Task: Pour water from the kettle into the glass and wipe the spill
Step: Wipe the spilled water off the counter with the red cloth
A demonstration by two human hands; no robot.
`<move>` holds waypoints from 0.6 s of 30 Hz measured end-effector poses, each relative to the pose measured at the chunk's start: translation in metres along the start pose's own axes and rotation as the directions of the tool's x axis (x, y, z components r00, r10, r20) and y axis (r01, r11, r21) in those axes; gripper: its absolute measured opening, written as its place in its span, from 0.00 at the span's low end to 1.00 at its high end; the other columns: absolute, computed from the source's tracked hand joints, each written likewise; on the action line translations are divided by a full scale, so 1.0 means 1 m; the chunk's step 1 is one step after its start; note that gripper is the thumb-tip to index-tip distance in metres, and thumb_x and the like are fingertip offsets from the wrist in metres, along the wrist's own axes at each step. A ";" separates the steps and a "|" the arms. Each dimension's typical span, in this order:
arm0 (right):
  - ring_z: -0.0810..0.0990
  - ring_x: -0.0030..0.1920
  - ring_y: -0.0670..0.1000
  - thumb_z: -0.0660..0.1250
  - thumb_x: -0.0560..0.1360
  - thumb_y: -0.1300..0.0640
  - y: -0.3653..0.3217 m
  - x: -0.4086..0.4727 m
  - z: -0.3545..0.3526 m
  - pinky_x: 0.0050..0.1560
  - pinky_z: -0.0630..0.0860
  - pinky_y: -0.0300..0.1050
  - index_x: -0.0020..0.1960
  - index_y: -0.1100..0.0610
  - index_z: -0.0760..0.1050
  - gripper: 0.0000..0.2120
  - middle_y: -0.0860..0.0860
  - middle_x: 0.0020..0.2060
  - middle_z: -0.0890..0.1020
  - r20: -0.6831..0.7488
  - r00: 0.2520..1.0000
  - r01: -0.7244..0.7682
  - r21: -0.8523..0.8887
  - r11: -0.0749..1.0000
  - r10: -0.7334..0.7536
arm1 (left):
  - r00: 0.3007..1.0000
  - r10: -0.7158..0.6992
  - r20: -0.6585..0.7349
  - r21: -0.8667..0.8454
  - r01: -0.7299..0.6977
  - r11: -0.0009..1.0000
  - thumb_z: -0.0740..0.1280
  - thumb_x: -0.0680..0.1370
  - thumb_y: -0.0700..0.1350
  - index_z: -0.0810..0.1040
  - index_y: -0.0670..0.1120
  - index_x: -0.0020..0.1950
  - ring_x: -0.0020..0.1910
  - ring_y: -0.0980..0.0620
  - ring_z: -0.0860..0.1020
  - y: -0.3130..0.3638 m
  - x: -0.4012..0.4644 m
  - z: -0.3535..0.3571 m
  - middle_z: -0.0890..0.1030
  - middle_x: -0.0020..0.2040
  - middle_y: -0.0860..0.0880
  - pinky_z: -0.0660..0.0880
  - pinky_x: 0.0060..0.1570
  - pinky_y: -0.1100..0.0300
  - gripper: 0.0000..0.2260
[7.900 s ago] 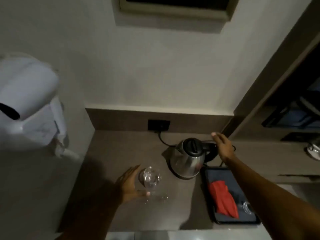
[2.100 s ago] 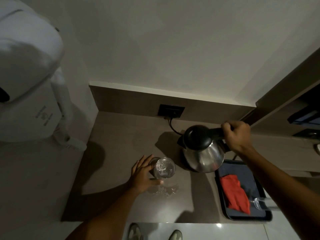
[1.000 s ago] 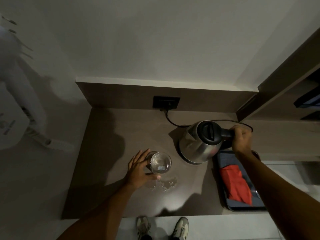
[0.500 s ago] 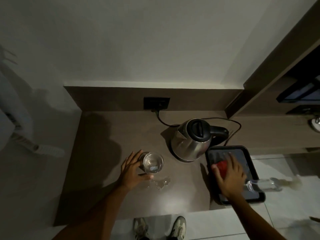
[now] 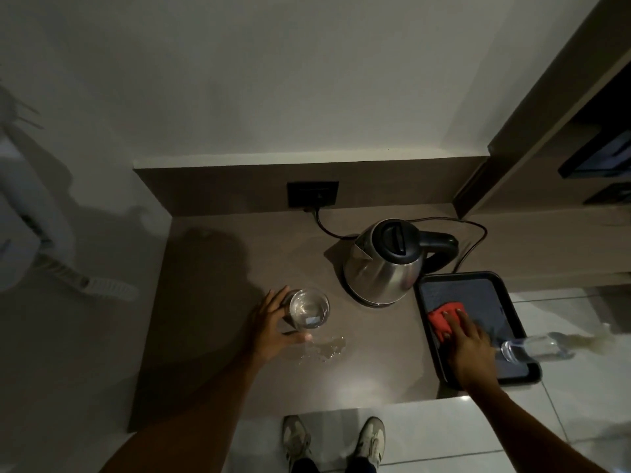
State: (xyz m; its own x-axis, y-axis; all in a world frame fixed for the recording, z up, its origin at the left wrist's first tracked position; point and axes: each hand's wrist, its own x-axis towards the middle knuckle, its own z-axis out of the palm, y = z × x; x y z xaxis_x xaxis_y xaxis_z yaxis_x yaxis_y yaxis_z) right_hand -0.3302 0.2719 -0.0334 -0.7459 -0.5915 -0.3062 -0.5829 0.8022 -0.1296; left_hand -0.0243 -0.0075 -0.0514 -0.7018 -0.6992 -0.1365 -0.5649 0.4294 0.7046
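I see a kettle (image 5: 382, 271) with a shiny steel body and a black plastic lid. Left of it, a clear, smooth glass (image 5: 309, 308) stands on the matt brown counter (image 5: 211, 302). On the right, a soft red cloth (image 5: 442, 317) lies in a black tray (image 5: 457, 276) with a faintly glossy rim.

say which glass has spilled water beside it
The glass the left hand holds on the counter, puddle beside it; the other glass sits at the tray's near corner.

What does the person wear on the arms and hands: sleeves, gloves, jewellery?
No sleeves show: the left forearm and the right forearm are bare. The left hand and the right hand wear no gloves, and no watch, bracelet or ring is visible in the dim light.
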 end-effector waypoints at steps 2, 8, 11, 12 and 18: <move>0.59 0.71 0.70 0.68 0.75 0.57 -0.005 0.001 -0.002 0.70 0.56 0.72 0.76 0.51 0.62 0.32 0.59 0.75 0.63 -0.006 1.000 -0.025 -0.030 0.999 0.025 | 1.000 0.006 -0.002 0.006 -0.006 1.000 0.79 0.59 0.63 0.77 0.48 0.66 0.77 0.44 0.59 -0.001 0.000 0.001 0.67 0.75 0.51 0.59 0.72 0.44 0.39; 0.69 0.64 0.68 0.69 0.70 0.69 -0.027 0.006 -0.033 0.66 0.67 0.66 0.69 0.59 0.71 0.28 0.63 0.67 0.73 -0.054 0.996 -0.056 0.171 0.984 0.066 | 0.998 0.001 0.070 -0.011 -0.001 1.000 0.81 0.61 0.58 0.71 0.47 0.71 0.78 0.44 0.53 0.006 0.001 -0.012 0.61 0.78 0.49 0.56 0.75 0.44 0.42; 0.73 0.59 0.67 0.69 0.66 0.73 -0.049 -0.011 -0.032 0.62 0.70 0.64 0.64 0.63 0.75 0.26 0.65 0.61 0.77 -0.184 0.982 0.088 0.302 0.949 -0.032 | 0.981 -0.019 0.191 -0.120 0.043 0.992 0.82 0.61 0.56 0.62 0.49 0.76 0.79 0.45 0.49 0.008 0.000 -0.020 0.56 0.79 0.47 0.53 0.76 0.43 0.49; 0.73 0.60 0.66 0.71 0.66 0.72 -0.061 -0.024 -0.025 0.63 0.70 0.62 0.64 0.62 0.76 0.26 0.64 0.62 0.77 -0.198 0.976 0.148 0.302 0.942 -0.090 | 0.980 -0.004 0.197 -0.130 0.030 0.991 0.81 0.62 0.55 0.61 0.50 0.77 0.79 0.45 0.49 0.005 -0.003 -0.022 0.56 0.80 0.46 0.53 0.76 0.43 0.48; 0.77 0.57 0.62 0.76 0.62 0.57 -0.137 -0.073 0.027 0.52 0.76 0.58 0.68 0.55 0.73 0.34 0.58 0.65 0.77 -0.100 0.901 0.433 0.150 0.889 -0.422 | 0.997 0.011 0.072 0.357 -0.036 0.934 0.48 0.75 0.71 0.59 0.49 0.77 0.78 0.45 0.53 -0.038 -0.059 -0.025 0.54 0.79 0.46 0.56 0.75 0.46 0.37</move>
State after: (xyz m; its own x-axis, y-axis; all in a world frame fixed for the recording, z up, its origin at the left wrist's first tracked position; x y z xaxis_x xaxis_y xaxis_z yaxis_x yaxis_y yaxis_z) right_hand -0.1867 0.2074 -0.0186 -0.4587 -0.8794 -0.1272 -0.7924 0.4696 -0.3892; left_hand 0.0492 0.0029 -0.0532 -0.7374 -0.6513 -0.1788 -0.6568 0.6299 0.4145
